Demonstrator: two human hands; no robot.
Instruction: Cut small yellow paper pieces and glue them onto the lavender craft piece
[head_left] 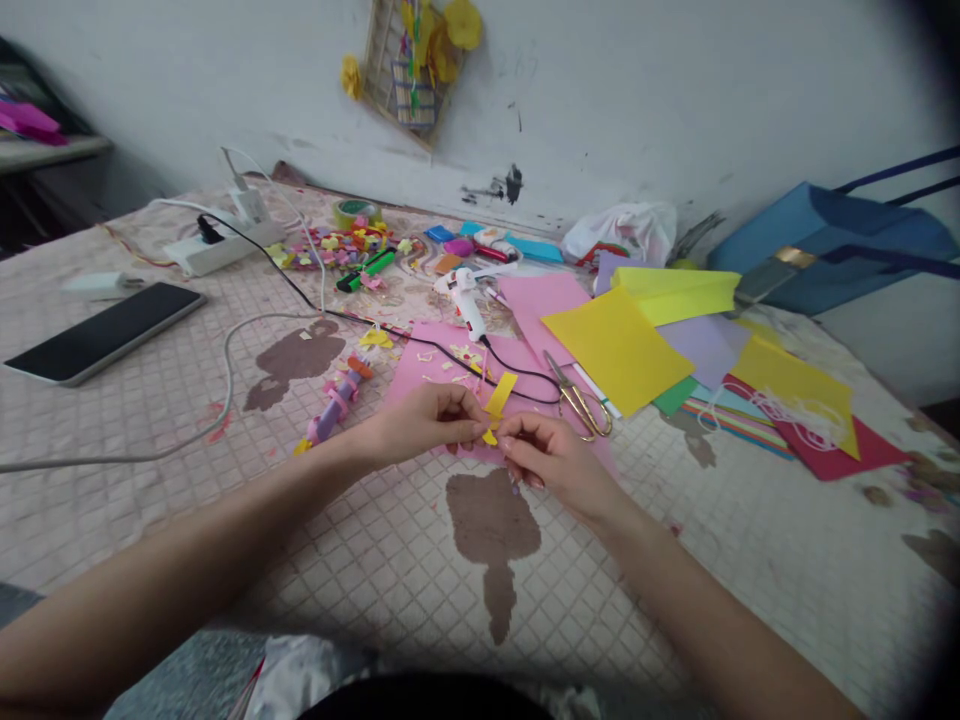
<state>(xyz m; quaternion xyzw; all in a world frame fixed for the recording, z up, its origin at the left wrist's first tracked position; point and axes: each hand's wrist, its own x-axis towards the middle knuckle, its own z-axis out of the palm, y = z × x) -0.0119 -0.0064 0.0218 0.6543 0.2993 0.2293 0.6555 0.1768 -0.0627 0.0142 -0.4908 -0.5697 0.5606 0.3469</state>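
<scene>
Close together over a pink sheet [420, 365], my two hands pinch a small yellow paper piece [490, 437]. My left hand [442, 418] has its thumb and fingertips closed at the piece's left side. From the right, my right hand [555, 452] meets it with bent, closed fingers. Just beyond the fingertips is a yellow strip [501, 394]; whether it joins the small piece I cannot tell. Gold-handled scissors [576, 398] lie past my right hand. A white glue gun [463, 298] rests farther back. Left of my left hand lies a purple stick with colourful cut-outs [334, 405].
A phone [105, 332] and a white power strip [217, 245] lie at the left, with cables crossing the table. Coloured sheets [619, 350] spread over the right side. Behind are small cut-outs [337, 245], a green cutter [366, 270] and a blue bag [832, 240].
</scene>
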